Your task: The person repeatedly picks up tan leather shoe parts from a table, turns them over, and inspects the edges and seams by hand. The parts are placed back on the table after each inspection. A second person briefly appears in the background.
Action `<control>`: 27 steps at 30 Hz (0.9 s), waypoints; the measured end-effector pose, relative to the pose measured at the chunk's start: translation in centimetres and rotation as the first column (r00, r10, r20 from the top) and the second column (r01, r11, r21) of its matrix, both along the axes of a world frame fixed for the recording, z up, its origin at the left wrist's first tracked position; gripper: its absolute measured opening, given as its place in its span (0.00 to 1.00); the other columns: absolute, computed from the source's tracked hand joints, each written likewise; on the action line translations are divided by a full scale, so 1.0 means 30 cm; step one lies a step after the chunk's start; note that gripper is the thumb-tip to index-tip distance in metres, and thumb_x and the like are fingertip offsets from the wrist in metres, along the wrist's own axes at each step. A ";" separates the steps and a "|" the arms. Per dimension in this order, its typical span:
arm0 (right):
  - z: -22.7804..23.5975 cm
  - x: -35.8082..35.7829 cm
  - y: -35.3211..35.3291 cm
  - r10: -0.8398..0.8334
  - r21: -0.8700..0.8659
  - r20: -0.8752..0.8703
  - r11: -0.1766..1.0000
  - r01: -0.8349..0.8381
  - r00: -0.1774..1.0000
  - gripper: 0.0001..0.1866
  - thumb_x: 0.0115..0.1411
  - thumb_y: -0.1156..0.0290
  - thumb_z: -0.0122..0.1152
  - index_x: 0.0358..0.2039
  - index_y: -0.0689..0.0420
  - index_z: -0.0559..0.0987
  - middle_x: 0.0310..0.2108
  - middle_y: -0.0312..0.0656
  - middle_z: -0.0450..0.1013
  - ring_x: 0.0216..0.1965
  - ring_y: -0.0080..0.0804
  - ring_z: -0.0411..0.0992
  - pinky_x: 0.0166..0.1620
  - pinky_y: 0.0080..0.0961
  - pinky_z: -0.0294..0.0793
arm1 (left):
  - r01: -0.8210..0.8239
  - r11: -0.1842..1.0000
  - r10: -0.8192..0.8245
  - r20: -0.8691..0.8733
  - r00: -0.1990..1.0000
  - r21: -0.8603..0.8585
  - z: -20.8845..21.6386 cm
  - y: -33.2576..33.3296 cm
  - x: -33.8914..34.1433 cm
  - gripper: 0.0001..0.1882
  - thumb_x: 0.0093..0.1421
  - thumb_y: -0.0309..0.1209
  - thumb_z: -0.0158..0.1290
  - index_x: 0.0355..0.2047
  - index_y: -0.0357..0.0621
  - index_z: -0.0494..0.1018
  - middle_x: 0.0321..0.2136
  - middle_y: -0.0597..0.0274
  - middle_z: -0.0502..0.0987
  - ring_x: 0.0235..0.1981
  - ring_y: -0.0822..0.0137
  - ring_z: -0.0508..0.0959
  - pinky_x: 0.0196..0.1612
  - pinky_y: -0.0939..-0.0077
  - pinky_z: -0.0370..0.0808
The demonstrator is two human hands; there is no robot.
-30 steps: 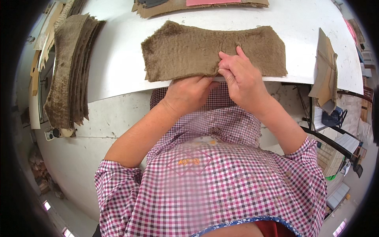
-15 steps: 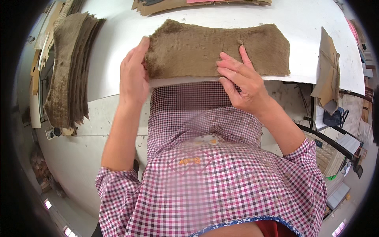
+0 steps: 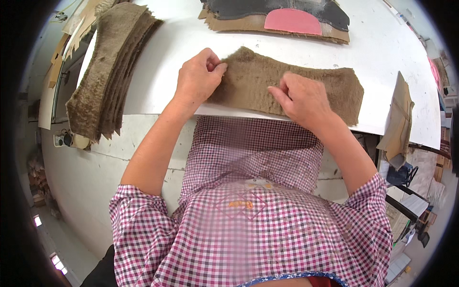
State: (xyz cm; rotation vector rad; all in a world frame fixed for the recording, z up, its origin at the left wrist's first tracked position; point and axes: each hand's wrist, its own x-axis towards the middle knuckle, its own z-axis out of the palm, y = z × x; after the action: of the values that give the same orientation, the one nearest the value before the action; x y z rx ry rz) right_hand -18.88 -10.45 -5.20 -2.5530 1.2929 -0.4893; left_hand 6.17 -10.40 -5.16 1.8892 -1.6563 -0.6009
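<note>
A brown furry fabric piece point(image 3: 258, 88) with a notched, curved outline lies across the near edge of the white table. Its upper left end is pinched between the thumb and fingertips of my left hand point(image 3: 196, 79). Over the middle of the same piece, my right hand point(image 3: 306, 98) is closed, fingers curled in and thumb pointing left. Whether anything small sits between those fingers is hidden from view.
A stack of similar brown furry pieces point(image 3: 107, 67) hangs over the table's left edge. At the far side lie more brown pieces under a dark sheet point(image 3: 229, 8) and a pink half-round piece point(image 3: 292, 22). Tan cut pieces point(image 3: 399, 119) overhang the right edge.
My right hand has gone from spread fingers on the fabric to a closed shape above it. My left hand has curled into a pinch at the fabric's end. The view has shifted.
</note>
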 end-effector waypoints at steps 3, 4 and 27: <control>-0.060 0.008 -0.016 0.009 -0.246 0.066 0.969 0.008 0.998 0.13 0.59 0.61 0.61 0.40 0.55 0.77 0.20 0.38 0.71 0.21 0.38 0.72 0.23 0.31 0.70 | -0.032 0.999 0.033 -0.016 0.999 0.031 0.005 -0.003 -0.013 0.08 0.59 0.29 0.56 0.28 0.38 0.71 0.19 0.65 0.72 0.23 0.74 0.69 0.29 0.76 0.70; -0.062 0.003 -0.018 0.023 -0.299 0.087 0.954 0.004 0.996 0.13 0.59 0.62 0.61 0.41 0.55 0.77 0.20 0.38 0.70 0.21 0.38 0.72 0.23 0.31 0.71 | -0.045 0.998 0.046 -0.026 0.999 0.035 0.001 -0.004 -0.015 0.08 0.59 0.29 0.56 0.28 0.38 0.71 0.19 0.65 0.72 0.23 0.74 0.69 0.29 0.76 0.70; -0.089 -0.118 -0.012 -0.042 -0.048 -0.062 0.998 0.039 0.997 0.38 0.68 0.48 0.37 0.65 0.69 0.51 0.68 0.55 0.47 0.71 0.43 0.41 0.71 0.36 0.36 | 0.575 0.808 -0.545 0.211 0.811 -0.124 -0.055 -0.064 -0.383 0.34 0.69 0.53 0.28 0.66 0.42 0.53 0.67 0.51 0.53 0.70 0.57 0.47 0.71 0.61 0.43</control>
State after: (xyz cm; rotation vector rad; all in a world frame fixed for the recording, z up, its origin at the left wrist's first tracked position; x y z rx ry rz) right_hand -22.41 -10.82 -7.86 -2.6051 1.3724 -0.4557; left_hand -5.31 -12.32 -6.80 1.3275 -2.3237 -0.4976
